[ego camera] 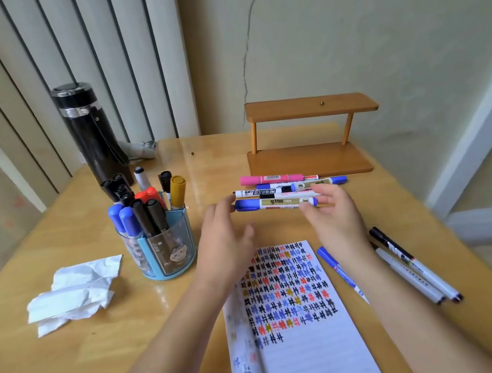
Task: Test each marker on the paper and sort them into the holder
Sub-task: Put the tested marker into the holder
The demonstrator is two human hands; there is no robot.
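A blue-capped marker [276,203] with a gold label is held level above the table between both hands. My left hand [223,237] pinches its capped left end and my right hand [335,214] pinches its right end. Behind it lie a pink marker [272,178] and two more white markers [295,186] in a small pile. A lined notebook page [293,316] covered in coloured test marks lies under my forearms. The blue marker holder [165,252] stands at the left, filled with several markers.
A blue marker [340,271] and two white markers [417,272] lie right of the notebook. A wooden two-tier shelf [310,132] stands at the back by the wall. A black flask [90,136] stands at the back left, crumpled tissue [72,295] at the left.
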